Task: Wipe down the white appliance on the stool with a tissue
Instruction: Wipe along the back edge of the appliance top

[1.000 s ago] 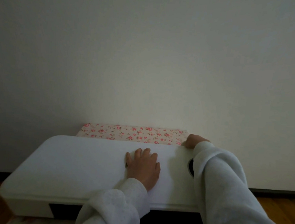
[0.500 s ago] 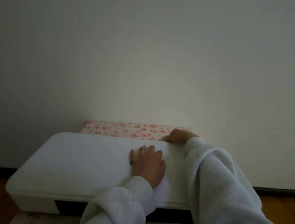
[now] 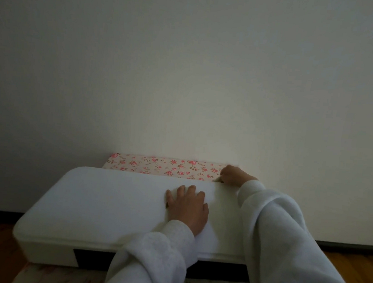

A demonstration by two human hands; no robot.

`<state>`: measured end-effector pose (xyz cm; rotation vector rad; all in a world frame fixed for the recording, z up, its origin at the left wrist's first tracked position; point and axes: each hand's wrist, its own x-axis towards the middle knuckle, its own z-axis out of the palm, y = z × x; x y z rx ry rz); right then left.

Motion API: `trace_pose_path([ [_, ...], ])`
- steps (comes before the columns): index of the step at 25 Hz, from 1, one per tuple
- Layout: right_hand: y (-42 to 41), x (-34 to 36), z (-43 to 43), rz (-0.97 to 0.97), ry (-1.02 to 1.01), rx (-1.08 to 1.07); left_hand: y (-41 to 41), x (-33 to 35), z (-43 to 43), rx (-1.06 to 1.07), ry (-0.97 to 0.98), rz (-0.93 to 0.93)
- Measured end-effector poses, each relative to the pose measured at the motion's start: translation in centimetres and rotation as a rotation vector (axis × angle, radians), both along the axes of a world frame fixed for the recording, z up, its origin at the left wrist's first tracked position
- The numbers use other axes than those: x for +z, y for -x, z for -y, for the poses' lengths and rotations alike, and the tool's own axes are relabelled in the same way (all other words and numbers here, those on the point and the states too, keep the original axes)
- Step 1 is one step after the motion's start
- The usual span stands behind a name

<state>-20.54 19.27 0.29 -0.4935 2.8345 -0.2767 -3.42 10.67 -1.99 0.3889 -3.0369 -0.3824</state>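
The white appliance (image 3: 109, 204), flat and box-shaped with a dark front slot, sits on a stool with a floral cover (image 3: 163, 166). My left hand (image 3: 187, 208) lies flat on its top, right of centre, fingers straight and pointing at the wall. At the appliance's far right rear edge, my right hand (image 3: 234, 175) is curled over. A small pale scrap of tissue (image 3: 217, 179) shows under its fingers; the rest of the tissue is hidden. Both arms are in white sleeves.
A plain white wall (image 3: 186, 74) rises directly behind the stool. Dark skirting (image 3: 349, 245) runs along its foot above the wooden floor (image 3: 349, 272). The floral cover also shows below the appliance's front (image 3: 63, 279).
My right hand slid left from the rear right corner along the back edge, then eased slightly back to the right. My left hand stayed pressed flat on the top.
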Motion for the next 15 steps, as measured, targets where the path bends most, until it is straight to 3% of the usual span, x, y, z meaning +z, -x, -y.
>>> trace_pose_path([
  [4,-0.6,-0.2,-2.4,-0.080,-0.145,-0.114,0.1,0.0,0.0,0.004,-0.008,0.003],
  [9,-1.6,0.0,1.5,-0.014,0.079,0.068,0.2,0.2,0.0,0.006,-0.008,0.014],
  [15,-1.6,-0.7,1.9,-0.027,0.034,0.037,-1.0,0.6,2.8,0.021,-0.065,-0.080],
])
